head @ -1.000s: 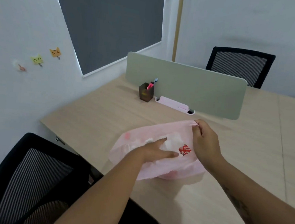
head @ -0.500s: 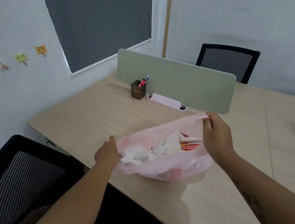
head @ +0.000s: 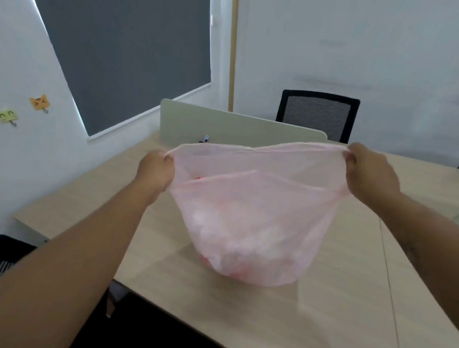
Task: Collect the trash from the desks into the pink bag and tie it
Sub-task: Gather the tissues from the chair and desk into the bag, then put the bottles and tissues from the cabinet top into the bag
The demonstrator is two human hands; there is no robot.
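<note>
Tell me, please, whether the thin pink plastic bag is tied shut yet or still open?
Still open: the left hand and right hand stretch the thin pink plastic bag by its rim, no knot.

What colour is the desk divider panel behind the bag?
Pale grey-green divider panel, plain, seen in the head view.

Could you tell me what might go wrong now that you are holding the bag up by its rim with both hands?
The pink bag is thin, stretched wide between the left hand and right hand; the rim could tear or slip from a pinch. The mouth is open and untied, so the trash inside might spill onto the desk if it tips.
</note>
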